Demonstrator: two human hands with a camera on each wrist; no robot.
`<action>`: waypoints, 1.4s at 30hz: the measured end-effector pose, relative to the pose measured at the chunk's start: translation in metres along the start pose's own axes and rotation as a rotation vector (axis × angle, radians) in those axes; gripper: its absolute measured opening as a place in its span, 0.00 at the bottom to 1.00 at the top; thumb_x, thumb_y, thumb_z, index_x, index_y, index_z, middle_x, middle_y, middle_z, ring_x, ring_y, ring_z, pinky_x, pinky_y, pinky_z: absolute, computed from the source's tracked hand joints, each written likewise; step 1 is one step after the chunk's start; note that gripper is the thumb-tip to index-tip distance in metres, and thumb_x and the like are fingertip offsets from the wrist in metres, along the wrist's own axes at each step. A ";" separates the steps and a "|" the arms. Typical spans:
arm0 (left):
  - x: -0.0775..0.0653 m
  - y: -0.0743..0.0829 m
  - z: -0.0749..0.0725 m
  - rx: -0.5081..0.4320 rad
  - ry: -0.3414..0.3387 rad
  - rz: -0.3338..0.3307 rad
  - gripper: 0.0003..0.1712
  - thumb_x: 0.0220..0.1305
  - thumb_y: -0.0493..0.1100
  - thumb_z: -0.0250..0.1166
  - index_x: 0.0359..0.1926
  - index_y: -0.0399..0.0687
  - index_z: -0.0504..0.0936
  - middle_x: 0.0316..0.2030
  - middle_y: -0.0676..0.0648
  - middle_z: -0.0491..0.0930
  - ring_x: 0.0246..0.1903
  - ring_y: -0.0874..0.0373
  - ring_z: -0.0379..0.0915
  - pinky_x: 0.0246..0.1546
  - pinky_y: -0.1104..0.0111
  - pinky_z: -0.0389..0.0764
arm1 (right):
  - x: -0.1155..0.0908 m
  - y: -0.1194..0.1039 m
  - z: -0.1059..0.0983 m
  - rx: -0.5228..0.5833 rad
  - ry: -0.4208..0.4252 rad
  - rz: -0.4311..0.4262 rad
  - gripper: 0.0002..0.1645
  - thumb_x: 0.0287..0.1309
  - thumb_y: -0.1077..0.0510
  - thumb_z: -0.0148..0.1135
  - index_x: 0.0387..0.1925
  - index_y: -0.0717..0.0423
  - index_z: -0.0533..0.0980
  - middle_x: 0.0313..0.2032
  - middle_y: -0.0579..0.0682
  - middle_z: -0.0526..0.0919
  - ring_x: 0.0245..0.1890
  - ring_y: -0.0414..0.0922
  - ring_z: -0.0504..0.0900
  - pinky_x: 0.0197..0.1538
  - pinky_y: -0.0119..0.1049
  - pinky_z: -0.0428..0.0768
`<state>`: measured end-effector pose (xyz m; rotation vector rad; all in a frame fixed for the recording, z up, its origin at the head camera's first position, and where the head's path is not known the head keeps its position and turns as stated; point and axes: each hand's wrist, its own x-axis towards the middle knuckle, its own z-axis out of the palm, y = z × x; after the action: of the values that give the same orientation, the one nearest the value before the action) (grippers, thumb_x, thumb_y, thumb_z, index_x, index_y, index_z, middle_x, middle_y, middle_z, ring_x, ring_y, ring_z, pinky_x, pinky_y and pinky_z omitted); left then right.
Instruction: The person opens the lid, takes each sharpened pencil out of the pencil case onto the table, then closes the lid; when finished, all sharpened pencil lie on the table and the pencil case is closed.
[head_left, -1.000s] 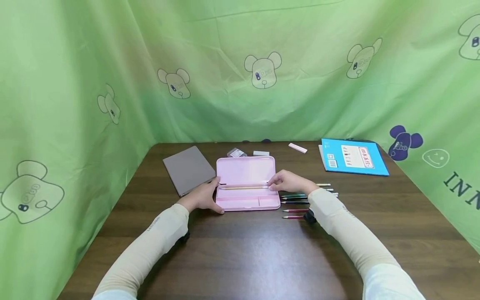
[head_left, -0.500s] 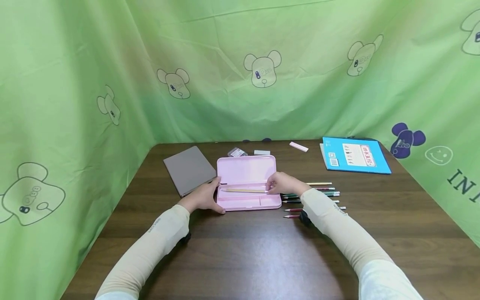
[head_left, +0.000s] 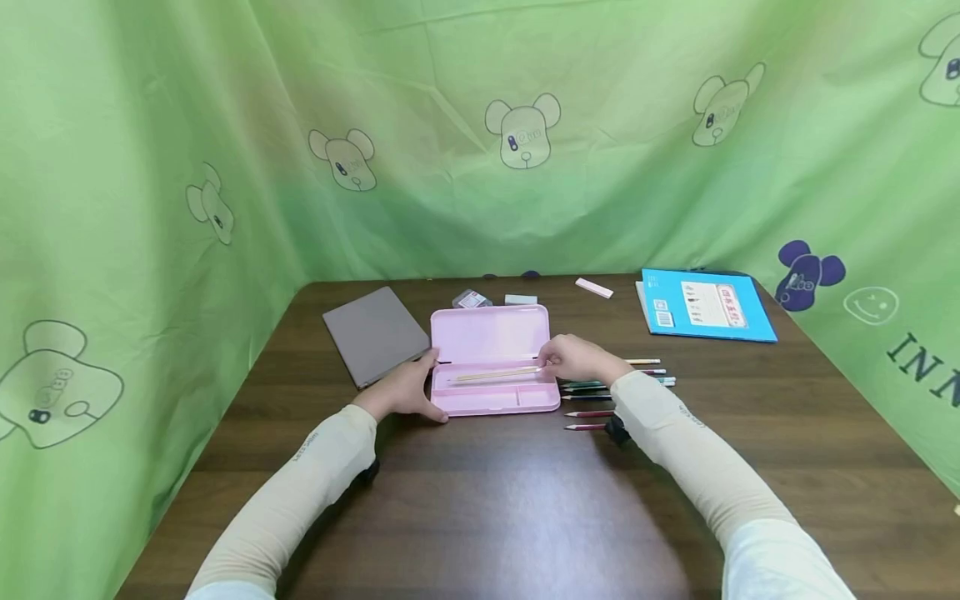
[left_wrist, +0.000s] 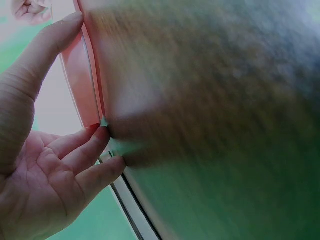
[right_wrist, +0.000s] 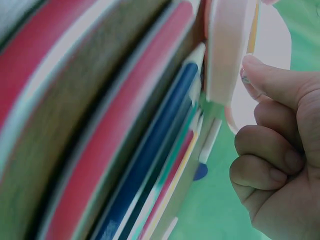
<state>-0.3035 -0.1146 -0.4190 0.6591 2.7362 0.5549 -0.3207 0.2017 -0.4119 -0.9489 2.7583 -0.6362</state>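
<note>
A pink pencil case (head_left: pixel 491 335) lies with its lid raised on the dark wooden table. My left hand (head_left: pixel 403 390) holds the case's left end, thumb (left_wrist: pixel 65 34) at the near corner and fingers towards the hinge side. Between thumb and forefinger, my right hand (head_left: pixel 581 358) pinches the right end of a pale yellow pencil (head_left: pixel 491 375). That pencil sits slanted over the long compartment, its right end higher. In the right wrist view the other fingers (right_wrist: pixel 262 150) are curled into the palm. Right of the case, several pencils (head_left: pixel 588 413) lie side by side, partly hidden under my right wrist.
A grey notebook (head_left: pixel 377 335) lies left of the case. Behind the lid are a small clear-wrapped item (head_left: pixel 472 299) and a whitish block (head_left: pixel 521 300). A pale pink bar (head_left: pixel 594 288) and a blue booklet (head_left: pixel 705 306) lie further right. Green cloth (head_left: pixel 427 208) hangs behind the table.
My right hand dipped slightly with the pencil, then moved a little right and up, tilting the pencil's right end higher. The left hand stays on the case.
</note>
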 end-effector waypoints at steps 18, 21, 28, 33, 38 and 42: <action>0.000 -0.001 -0.003 0.006 -0.017 0.003 0.69 0.35 0.58 0.77 0.71 0.37 0.45 0.63 0.36 0.65 0.61 0.44 0.64 0.61 0.56 0.65 | -0.055 0.025 -0.033 0.141 0.011 0.178 0.04 0.53 0.59 0.64 0.28 0.57 0.80 0.21 0.44 0.75 0.17 0.37 0.64 0.23 0.30 0.65; -0.001 -0.001 -0.004 0.001 -0.017 0.000 0.70 0.35 0.58 0.77 0.71 0.37 0.45 0.63 0.35 0.65 0.61 0.44 0.64 0.61 0.56 0.65 | -0.068 0.030 -0.038 0.180 0.009 0.238 0.04 0.54 0.59 0.63 0.29 0.57 0.81 0.26 0.46 0.79 0.19 0.37 0.65 0.24 0.31 0.67; 0.000 -0.002 -0.004 0.000 -0.024 0.008 0.70 0.36 0.58 0.77 0.71 0.36 0.44 0.63 0.34 0.64 0.61 0.44 0.63 0.61 0.56 0.65 | -0.093 0.043 -0.044 0.185 0.021 0.285 0.06 0.55 0.58 0.63 0.29 0.57 0.81 0.20 0.45 0.75 0.14 0.33 0.57 0.21 0.29 0.62; 0.000 -0.002 -0.005 -0.007 -0.038 0.008 0.70 0.36 0.58 0.76 0.71 0.36 0.43 0.64 0.34 0.63 0.62 0.44 0.62 0.61 0.55 0.64 | -0.107 0.049 -0.048 0.217 0.002 0.293 0.06 0.55 0.59 0.63 0.27 0.58 0.80 0.19 0.46 0.75 0.15 0.32 0.59 0.21 0.28 0.63; 0.001 -0.003 -0.007 -0.010 -0.055 0.001 0.70 0.37 0.58 0.76 0.71 0.36 0.42 0.65 0.34 0.61 0.62 0.44 0.61 0.62 0.55 0.64 | -0.121 0.052 -0.054 0.240 -0.031 0.301 0.08 0.55 0.58 0.63 0.27 0.60 0.80 0.25 0.52 0.80 0.19 0.34 0.64 0.25 0.29 0.67; 0.001 -0.004 -0.008 -0.020 -0.061 -0.003 0.70 0.37 0.58 0.76 0.71 0.37 0.42 0.66 0.34 0.60 0.63 0.44 0.61 0.62 0.54 0.64 | -0.130 0.055 -0.059 0.243 -0.059 0.287 0.08 0.54 0.58 0.63 0.28 0.60 0.80 0.24 0.51 0.79 0.19 0.32 0.63 0.25 0.28 0.66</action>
<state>-0.3083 -0.1198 -0.4135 0.6561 2.6714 0.5521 -0.2647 0.3409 -0.3821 -0.5013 2.6153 -0.8499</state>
